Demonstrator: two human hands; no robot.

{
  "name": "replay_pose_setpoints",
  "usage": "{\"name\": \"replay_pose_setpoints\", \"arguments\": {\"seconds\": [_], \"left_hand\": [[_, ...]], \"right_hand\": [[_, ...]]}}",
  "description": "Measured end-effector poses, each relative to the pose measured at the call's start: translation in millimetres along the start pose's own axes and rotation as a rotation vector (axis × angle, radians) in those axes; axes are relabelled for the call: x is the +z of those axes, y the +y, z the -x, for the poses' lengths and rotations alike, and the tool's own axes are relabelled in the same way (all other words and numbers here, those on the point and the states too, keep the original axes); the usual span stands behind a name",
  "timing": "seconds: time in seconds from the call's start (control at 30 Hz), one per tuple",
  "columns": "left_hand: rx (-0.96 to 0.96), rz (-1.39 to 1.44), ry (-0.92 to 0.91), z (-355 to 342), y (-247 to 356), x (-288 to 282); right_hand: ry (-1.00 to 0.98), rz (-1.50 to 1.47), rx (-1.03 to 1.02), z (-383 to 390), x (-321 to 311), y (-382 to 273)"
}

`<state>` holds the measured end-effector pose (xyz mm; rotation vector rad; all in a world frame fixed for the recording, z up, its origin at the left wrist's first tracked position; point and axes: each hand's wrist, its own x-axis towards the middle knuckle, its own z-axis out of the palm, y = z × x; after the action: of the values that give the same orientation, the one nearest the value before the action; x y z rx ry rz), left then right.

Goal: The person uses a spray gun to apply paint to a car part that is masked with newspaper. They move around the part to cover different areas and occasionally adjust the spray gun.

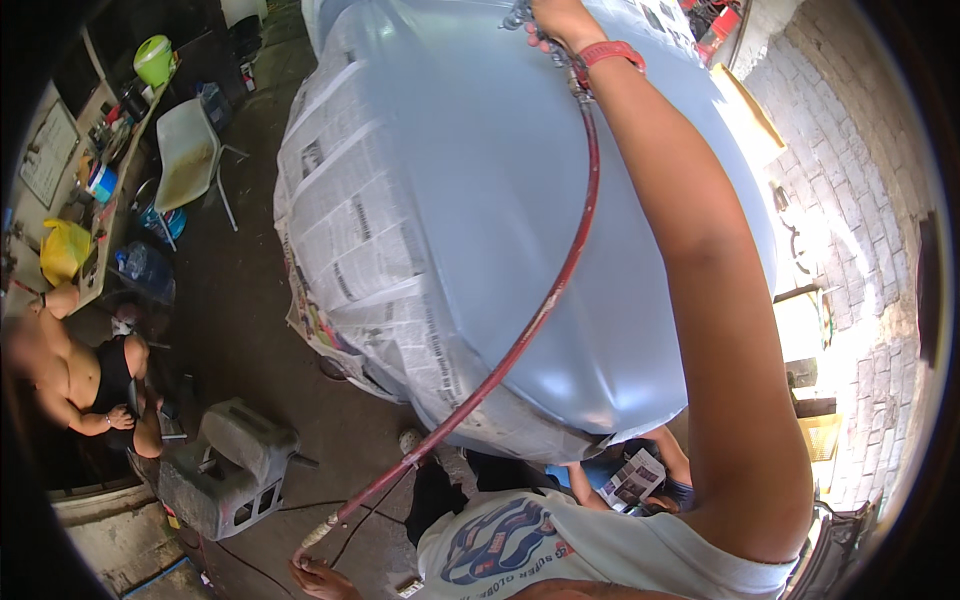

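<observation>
At the top my right hand (562, 24), with a red band on its wrist, is closed around a spray gun (518, 15), which is partly cut off by the edge. A dark red hose (548, 300) runs from the gun down to the lower left. There my left hand (325, 580) has its fingers closed on the hose, near a pale, taped-looking stretch; part of the grip is hidden. Under the gun and hose lies a smooth pale blue-grey car panel (500, 180), seemingly a hood. Newspaper masking (355, 220) covers the car's left side.
A person (95, 385) sits at the left by a cluttered shelf. Someone else crouches below the panel's front edge, beside a newspaper sheet (632, 478). A grey plastic stool (235, 465), a white chair (188, 155) and thin cords (375, 512) stand or lie on the floor.
</observation>
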<state>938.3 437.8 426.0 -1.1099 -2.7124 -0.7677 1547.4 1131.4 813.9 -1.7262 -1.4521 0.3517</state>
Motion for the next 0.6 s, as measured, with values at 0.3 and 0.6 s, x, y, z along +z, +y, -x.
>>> {"name": "replay_pose_setpoints", "arguments": {"seconds": [0.3,0.6], "left_hand": [[-0.15,0.096,-0.052,-21,-53,5],[-0.054,0.197,-0.136,-31,-40,39]], "right_hand": [[-0.168,-0.002,-0.059,44,81,-95],[0.009,-0.041,0.073,44,-18,-3]]}}
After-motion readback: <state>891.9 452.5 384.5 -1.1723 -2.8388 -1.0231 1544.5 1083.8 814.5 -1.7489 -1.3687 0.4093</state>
